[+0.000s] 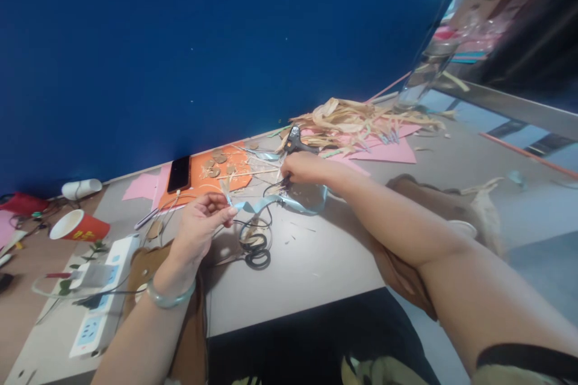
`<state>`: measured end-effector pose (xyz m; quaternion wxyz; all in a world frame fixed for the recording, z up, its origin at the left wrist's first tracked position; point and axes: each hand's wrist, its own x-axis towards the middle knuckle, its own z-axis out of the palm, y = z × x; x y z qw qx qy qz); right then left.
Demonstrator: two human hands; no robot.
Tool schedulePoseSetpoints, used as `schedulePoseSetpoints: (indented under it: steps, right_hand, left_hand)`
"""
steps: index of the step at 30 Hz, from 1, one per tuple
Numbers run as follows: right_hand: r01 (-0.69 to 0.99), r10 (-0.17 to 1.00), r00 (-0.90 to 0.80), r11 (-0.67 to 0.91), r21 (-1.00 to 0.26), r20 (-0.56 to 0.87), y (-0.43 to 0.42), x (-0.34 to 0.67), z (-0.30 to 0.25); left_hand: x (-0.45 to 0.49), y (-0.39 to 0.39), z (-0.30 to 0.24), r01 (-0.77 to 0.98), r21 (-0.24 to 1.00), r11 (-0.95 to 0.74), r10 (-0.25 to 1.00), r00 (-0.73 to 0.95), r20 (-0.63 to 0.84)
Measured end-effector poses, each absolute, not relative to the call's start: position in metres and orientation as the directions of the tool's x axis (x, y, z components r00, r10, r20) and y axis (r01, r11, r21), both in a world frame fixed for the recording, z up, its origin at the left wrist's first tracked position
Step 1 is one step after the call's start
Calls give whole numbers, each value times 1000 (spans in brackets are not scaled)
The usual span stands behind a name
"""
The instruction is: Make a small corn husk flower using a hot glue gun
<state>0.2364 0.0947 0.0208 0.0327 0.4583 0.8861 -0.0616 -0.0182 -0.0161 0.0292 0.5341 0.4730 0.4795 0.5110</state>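
My left hand (pixel 204 218) pinches one end of a light blue ribbon (pixel 289 200) and a thin straw piece above the grey table (pixel 316 264). The ribbon runs right toward my right hand (pixel 303 166), which is closed near the ribbon's far loop, beside a black glue gun (pixel 294 139). What the right fingers grip is hidden. Black scissors (pixel 256 251) lie on the table between my two hands.
An orange sheet (pixel 198 183) with a phone (pixel 179 173) and round brown pieces lies by the blue wall. Straw strips (pixel 352 123) pile on pink paper at the back right. A power strip (pixel 102 295), red cup (pixel 79 225) and brown bag sit at the left.
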Motion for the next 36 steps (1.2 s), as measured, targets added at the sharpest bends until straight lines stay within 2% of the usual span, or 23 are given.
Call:
schedulePoseSetpoints:
  steps: [3,6,10,16,22,27,30,32,34,36]
  right_hand:
    - [747,736,-665,660,-82,-127,98,236,10]
    - [707,704,-707,703,-73,-65,96,233,7]
    - [679,675,-732,734,-15,-89,92,228,7]
    - [669,671,-735,741,56,-93,89,225,7]
    - [664,667,-739,745,67,-96,89,227,11]
    - [744,742,-656,667,46,-139,83,227,24]
    - [807,801,-585,590,1,-127,75,227,34]
    - [846,840,-533,527,-83,-96,70,227,40]
    - [855,868,-493,471,-217,-62,65,227,46]
    - [810,878,-475,410,-419,-58,60,224,50]
  left_hand:
    - [-19,-14,27,-117,993,32,999,17,-31]
    - [-19,-14,25,-132,990,49,999,29,-46]
    - [-17,-15,27,-161,984,82,996,38,-77]
    - [-18,-15,30,-212,970,123,992,21,-121]
    - [-21,-14,31,-225,967,118,993,15,-117]
    - [-25,-12,26,-218,969,117,992,65,-105]
    - [-26,-11,24,-216,967,132,989,89,-115]
    - [-26,-11,24,-223,964,141,989,79,-126]
    - [-25,-11,25,-235,961,148,989,63,-137]
    - [-23,-11,27,-248,957,153,988,47,-146]
